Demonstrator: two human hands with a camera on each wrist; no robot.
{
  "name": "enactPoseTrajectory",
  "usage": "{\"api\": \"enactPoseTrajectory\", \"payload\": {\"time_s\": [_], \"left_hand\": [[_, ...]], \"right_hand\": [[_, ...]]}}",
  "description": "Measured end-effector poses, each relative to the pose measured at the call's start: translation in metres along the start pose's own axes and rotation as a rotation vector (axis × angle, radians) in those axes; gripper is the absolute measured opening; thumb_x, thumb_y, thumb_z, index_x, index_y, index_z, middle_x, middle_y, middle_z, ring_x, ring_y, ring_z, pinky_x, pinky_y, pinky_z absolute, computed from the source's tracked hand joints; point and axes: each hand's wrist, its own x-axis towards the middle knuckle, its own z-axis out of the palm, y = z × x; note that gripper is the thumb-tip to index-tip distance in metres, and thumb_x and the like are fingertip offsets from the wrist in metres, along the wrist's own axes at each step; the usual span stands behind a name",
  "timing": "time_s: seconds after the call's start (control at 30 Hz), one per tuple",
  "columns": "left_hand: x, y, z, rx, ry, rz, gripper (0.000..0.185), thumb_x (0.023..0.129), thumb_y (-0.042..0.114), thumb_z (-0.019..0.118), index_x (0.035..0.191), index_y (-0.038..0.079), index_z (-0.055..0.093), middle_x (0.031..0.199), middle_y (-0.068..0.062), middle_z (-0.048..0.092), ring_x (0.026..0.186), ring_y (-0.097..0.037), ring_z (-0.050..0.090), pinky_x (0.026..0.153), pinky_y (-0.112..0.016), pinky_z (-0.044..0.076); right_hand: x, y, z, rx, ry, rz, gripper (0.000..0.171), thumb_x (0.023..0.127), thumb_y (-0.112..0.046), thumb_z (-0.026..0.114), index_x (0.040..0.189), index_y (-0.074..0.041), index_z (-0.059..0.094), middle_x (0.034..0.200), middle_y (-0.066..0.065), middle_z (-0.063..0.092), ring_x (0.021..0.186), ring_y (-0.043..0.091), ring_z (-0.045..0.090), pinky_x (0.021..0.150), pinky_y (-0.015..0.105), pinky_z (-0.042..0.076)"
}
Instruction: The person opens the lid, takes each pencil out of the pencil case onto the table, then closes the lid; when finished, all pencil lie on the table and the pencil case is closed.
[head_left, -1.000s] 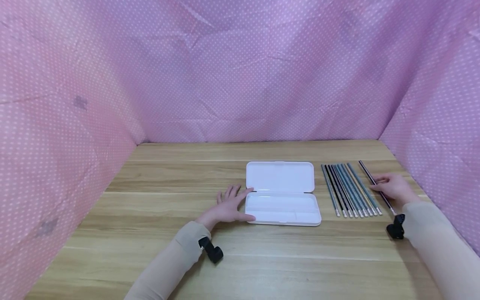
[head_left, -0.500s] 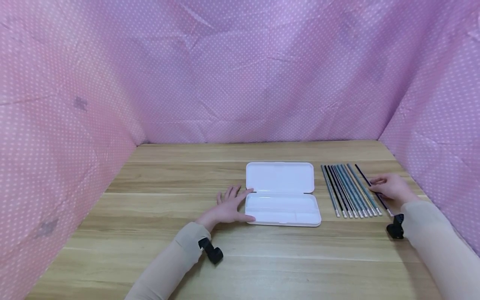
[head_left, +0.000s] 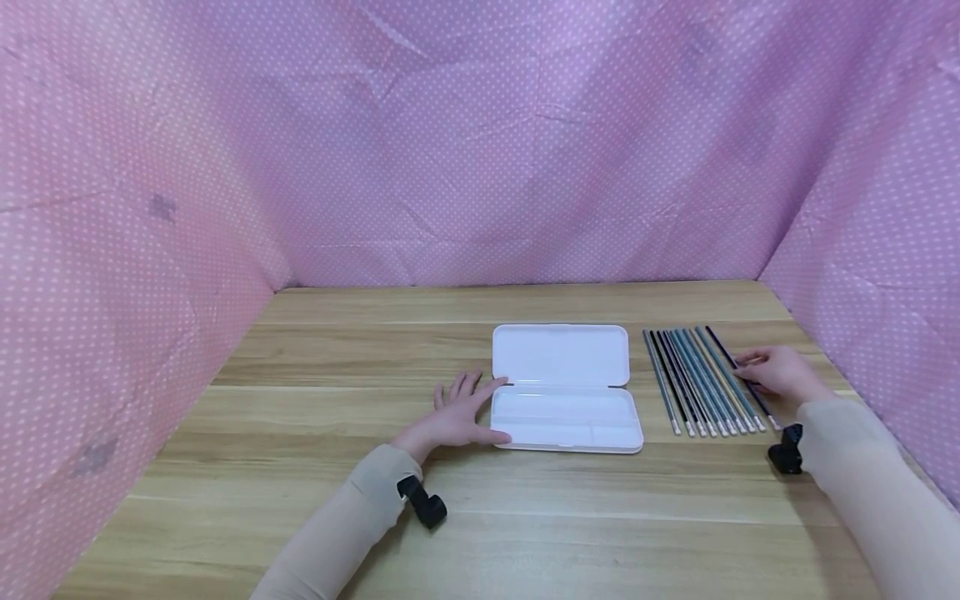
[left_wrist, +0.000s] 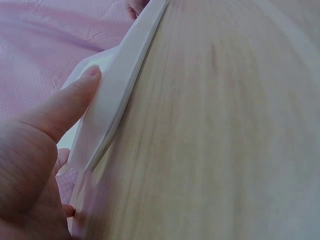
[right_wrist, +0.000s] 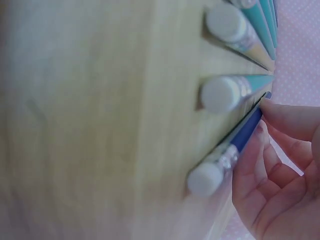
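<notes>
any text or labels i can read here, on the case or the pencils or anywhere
None can be read.
white case: plain, no lettering in either view.
pencils: any barrel print is too small in the head view and blurred in the right wrist view.
pink dotted cloth: a pattern only, no words.

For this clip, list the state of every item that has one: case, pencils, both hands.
White pencil case: open, lid laid flat, tray looks empty.
Row of pencils: lying side by side on the table, eraser ends toward the person.
Dark blue pencil: at the row's right edge, pinched by the right hand.
Left hand: flat on the table, thumb and fingers against the case's left end.
Right hand: fingers curled on the dark blue pencil.
</notes>
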Motion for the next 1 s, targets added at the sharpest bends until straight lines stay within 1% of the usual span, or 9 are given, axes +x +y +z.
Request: {"api": "enactPoseTrajectory", "payload": {"time_s": [0.2, 0.43, 0.57, 0.63, 0.7, 0.8, 0.87, 1.0], "left_hand": [[0.0, 0.0, 0.0, 0.007, 0.004, -0.001, 0.088, 0.074, 0.057, 0.068, 0.146, 0.041, 0.019, 0.157, -0.013, 0.004, 0.143, -0.037, -0.009, 0.104, -0.065, -0.012], [0.0, 0.0, 0.001, 0.006, 0.011, 0.001, 0.088, 0.074, 0.057, 0.068, 0.146, 0.041, 0.02, 0.157, -0.012, 0.005, 0.143, -0.037, -0.009, 0.104, -0.066, -0.013], [0.0, 0.0, 0.001, 0.002, 0.011, 0.0, 0.088, 0.074, 0.057, 0.068, 0.146, 0.04, 0.02, 0.157, -0.012, 0.005, 0.143, -0.037, -0.009, 0.104, -0.065, -0.013], [0.0, 0.0, 0.001, 0.0, 0.01, -0.001, 0.089, 0.074, 0.057, 0.068, 0.146, 0.04, 0.02, 0.157, -0.012, 0.005, 0.143, -0.037, -0.009, 0.104, -0.065, -0.013], [0.0, 0.0, 0.001, 0.001, 0.01, -0.001, 0.089, 0.074, 0.057, 0.068, 0.146, 0.04, 0.02, 0.157, -0.012, 0.004, 0.143, -0.037, -0.009, 0.104, -0.065, -0.013], [0.0, 0.0, 0.002, 0.0, 0.01, 0.002, 0.089, 0.074, 0.057, 0.068, 0.146, 0.04, 0.02, 0.157, -0.012, 0.004, 0.143, -0.037, -0.009, 0.104, -0.065, -0.013], [0.0, 0.0, 0.002, 0.001, 0.01, 0.003, 0.088, 0.074, 0.057, 0.068, 0.146, 0.04, 0.02, 0.157, -0.012, 0.004, 0.143, -0.037, -0.009, 0.104, -0.065, -0.013], [-0.001, -0.001, 0.002, -0.002, 0.01, 0.0, 0.088, 0.074, 0.057, 0.069, 0.145, 0.041, 0.02, 0.157, -0.012, 0.004, 0.143, -0.037, -0.009, 0.105, -0.064, -0.014]], "right_hand": [[0.001, -0.001, 0.002, -0.009, 0.006, -0.002, 0.048, 0.089, -0.016, 0.057, 0.122, 0.016, 0.046, 0.106, 0.031, 0.057, 0.072, 0.006, 0.054, 0.06, 0.021, 0.048], [0.002, -0.001, 0.002, 0.021, -0.011, 0.018, 0.047, 0.09, -0.015, 0.057, 0.123, 0.016, 0.045, 0.11, 0.033, 0.055, 0.074, 0.006, 0.054, 0.062, 0.021, 0.049], [0.002, -0.002, 0.001, 0.038, -0.012, -0.006, 0.045, 0.09, -0.012, 0.055, 0.122, 0.017, 0.045, 0.112, 0.034, 0.055, 0.073, 0.004, 0.055, 0.062, 0.021, 0.05], [0.002, -0.003, 0.0, 0.042, -0.005, -0.023, 0.044, 0.09, -0.011, 0.054, 0.12, 0.019, 0.044, 0.101, 0.03, 0.06, 0.07, 0.004, 0.056, 0.061, 0.021, 0.05], [0.003, -0.004, -0.001, 0.046, 0.003, -0.032, 0.045, 0.09, -0.012, 0.054, 0.119, 0.021, 0.043, 0.09, 0.022, 0.064, 0.068, 0.004, 0.056, 0.06, 0.022, 0.051], [0.004, -0.008, -0.002, 0.022, 0.026, -0.048, 0.045, 0.091, -0.015, 0.054, 0.116, 0.021, 0.045, 0.081, 0.012, 0.065, 0.065, 0.005, 0.056, 0.058, 0.023, 0.05], [0.003, -0.013, -0.003, -0.011, 0.041, -0.067, 0.046, 0.091, -0.019, 0.055, 0.117, 0.019, 0.048, 0.085, 0.016, 0.065, 0.066, 0.005, 0.055, 0.058, 0.023, 0.048], [0.002, -0.03, 0.001, -0.064, 0.052, -0.102, 0.046, 0.093, -0.025, 0.054, 0.119, 0.013, 0.05, 0.102, 0.029, 0.06, 0.073, 0.012, 0.057, 0.061, 0.024, 0.047]]}}
